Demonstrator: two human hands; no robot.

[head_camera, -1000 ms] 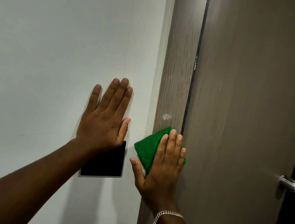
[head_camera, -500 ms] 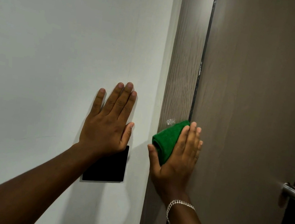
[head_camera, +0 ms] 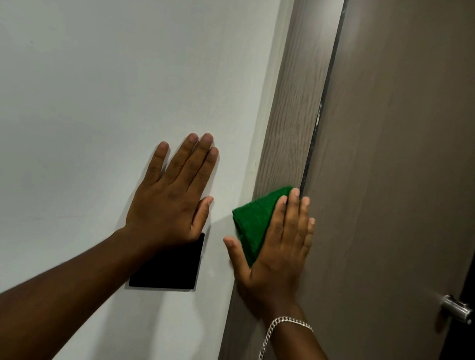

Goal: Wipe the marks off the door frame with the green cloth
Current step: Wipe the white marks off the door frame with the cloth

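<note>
My right hand [head_camera: 277,246] lies flat on the folded green cloth [head_camera: 253,221] and presses it against the wood-grain door frame [head_camera: 293,111]. The cloth sticks out to the left from under my fingers and covers the spot where a small white mark showed earlier. My left hand [head_camera: 172,198] rests flat on the white wall [head_camera: 93,68] beside the frame, fingers together and pointing up, holding nothing. A few pale chips show along the dark gap [head_camera: 318,115] between frame and door, higher up.
A black square panel [head_camera: 171,265] sits on the wall under my left wrist. The grey-brown door [head_camera: 399,172] fills the right side, with a metal handle [head_camera: 456,308] near its right edge. A silver bracelet [head_camera: 279,329] hangs on my right wrist.
My right hand slid the green cloth up the frame and over the white mark, which is now hidden under it. My left hand stayed flat on the wall.
</note>
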